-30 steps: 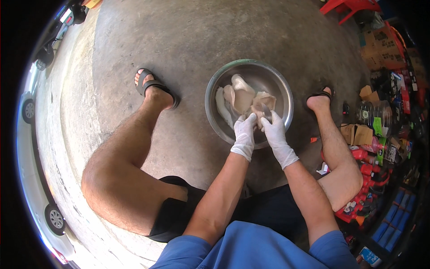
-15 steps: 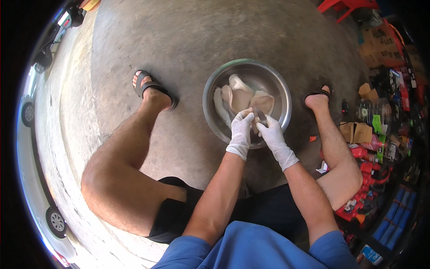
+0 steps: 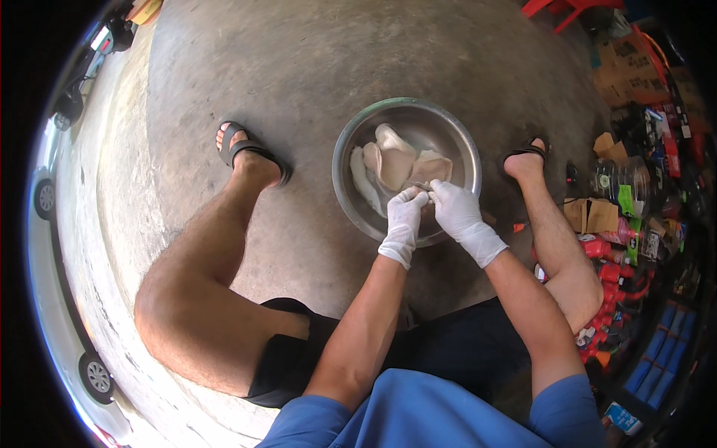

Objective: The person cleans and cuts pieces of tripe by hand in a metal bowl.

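A round metal bowl [image 3: 464,168] stands on the floor between my feet. Inside it lie several pale, soft, fleshy pieces [image 3: 397,158], whitish and pinkish-beige; one long white strip [image 3: 364,179] rests along the left wall. Both my hands wear white gloves and meet over the bowl's near side. My left hand [image 3: 404,216] is closed, its thumb and fingers pinching a small pinkish-grey fleshy piece [image 3: 420,185]. From the other side my right hand [image 3: 458,211] pinches the same piece, fingertips close to the left ones. Most of this piece is hidden by the gloves.
My sandalled feet [image 3: 250,153] flank the bowl on the concrete floor. At right lie cardboard boxes [image 3: 631,71], red bottles [image 3: 609,276], a clear plastic container [image 3: 620,179] and blue packs [image 3: 661,358]. A red stool [image 3: 571,11] stands far right, a parked car [image 3: 67,299] far left.
My right hand has swung up and to the right, its wrist turned, with fingertips now over the top of the held piece. The left hand has barely moved. The view has shifted slightly.
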{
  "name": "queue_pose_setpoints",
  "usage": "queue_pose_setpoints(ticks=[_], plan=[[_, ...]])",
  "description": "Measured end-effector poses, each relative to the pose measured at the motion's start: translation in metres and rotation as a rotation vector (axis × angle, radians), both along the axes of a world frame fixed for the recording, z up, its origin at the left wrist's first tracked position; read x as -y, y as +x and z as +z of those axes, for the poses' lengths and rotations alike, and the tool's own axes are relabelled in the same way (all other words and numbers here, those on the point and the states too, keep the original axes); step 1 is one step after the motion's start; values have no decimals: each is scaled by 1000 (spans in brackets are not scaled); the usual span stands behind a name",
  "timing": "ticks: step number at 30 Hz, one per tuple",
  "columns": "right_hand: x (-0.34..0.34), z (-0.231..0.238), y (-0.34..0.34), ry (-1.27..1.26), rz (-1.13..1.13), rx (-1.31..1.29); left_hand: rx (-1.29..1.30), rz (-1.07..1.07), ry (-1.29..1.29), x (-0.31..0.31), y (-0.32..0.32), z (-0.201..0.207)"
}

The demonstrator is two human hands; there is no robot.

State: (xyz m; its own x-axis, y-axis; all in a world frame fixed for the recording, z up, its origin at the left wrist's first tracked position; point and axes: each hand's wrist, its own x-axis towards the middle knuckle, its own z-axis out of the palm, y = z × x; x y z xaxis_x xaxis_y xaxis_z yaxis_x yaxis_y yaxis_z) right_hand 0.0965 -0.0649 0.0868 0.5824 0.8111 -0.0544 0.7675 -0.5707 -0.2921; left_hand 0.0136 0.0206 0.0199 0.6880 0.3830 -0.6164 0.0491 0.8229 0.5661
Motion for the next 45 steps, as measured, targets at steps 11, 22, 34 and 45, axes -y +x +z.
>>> queue_pose_setpoints(ticks=[11, 22, 34, 45], plan=[[0, -3, -1, 18, -32, 26, 178, 73, -262, 3, 0, -7], [-9, 4, -9, -45, -180, -37, 185, 125, -288, 6, -4, -12], [-5, 2, -1, -75, -175, -22, 234, 147, -317, 11, 0, -9], [1, 0, 8, 17, -242, 37, 254, 66, -327, 9, -2, -7]])
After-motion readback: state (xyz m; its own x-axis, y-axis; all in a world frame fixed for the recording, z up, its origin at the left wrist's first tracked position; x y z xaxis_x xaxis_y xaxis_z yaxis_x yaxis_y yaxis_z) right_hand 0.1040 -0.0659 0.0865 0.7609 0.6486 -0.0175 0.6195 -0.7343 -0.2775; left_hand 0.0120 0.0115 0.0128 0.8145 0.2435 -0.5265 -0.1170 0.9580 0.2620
